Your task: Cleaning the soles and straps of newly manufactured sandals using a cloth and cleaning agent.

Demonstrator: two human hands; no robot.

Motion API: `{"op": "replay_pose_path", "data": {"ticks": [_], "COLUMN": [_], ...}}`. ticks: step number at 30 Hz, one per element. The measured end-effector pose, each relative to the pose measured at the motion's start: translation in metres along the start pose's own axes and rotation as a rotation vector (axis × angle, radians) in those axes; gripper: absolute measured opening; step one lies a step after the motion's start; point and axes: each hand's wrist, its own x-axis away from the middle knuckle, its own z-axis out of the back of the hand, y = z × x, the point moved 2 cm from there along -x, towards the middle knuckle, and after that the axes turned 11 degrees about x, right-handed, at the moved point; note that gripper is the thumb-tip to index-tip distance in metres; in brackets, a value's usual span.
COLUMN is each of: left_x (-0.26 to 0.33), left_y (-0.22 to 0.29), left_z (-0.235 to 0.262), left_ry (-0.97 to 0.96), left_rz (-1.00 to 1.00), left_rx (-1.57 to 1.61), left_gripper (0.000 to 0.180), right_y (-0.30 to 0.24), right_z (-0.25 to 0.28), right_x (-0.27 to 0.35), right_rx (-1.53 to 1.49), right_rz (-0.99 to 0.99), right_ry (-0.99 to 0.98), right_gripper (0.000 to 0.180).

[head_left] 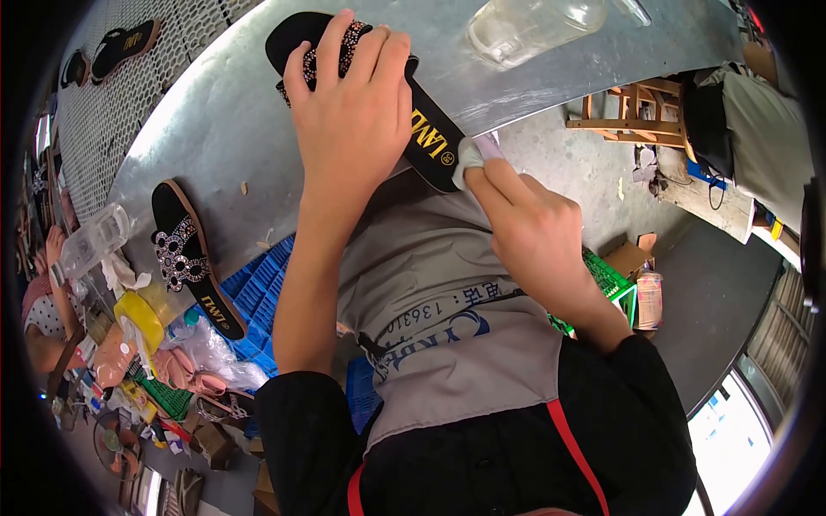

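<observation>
The left hand holds a black sandal down over the near edge of the shiny table, and its spread fingers hide much of the sparkly strap. Its thumb is hard to see. The right hand pinches a pale cloth against the sandal's heel end; how the thumb sits is hidden. A clear bottle is cut off at the top. Another sparkly sandal lies by the table's left edge, near the blue crate, which the left arm partly covers. A wooden stool stands to the right, and the gray apron blocks the floor below.
</observation>
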Motion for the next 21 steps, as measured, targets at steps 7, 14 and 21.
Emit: {"op": "replay_pose_path", "data": {"ticks": [7,14,21], "left_x": [0.0,0.001,0.004], "left_y": [0.002,-0.004,-0.009], "left_z": [0.002,-0.002,-0.005], "left_ry": [0.025,0.056,0.075], "left_rz": [-0.002,-0.013,-0.001], "left_rx": [-0.016,0.002,0.014], "left_gripper": [0.029,0.029,0.028], "right_y": [-0.001,-0.004,0.0], "right_z": [0.006,0.005,0.01], "right_x": [0.004,-0.009,-0.008], "right_rx": [0.038,-0.069,-0.123], "right_rz": [-0.044,-0.087,-0.062], "right_ry": [-0.042,-0.059,-0.081], "right_gripper": [0.025,0.039,0.043]}}
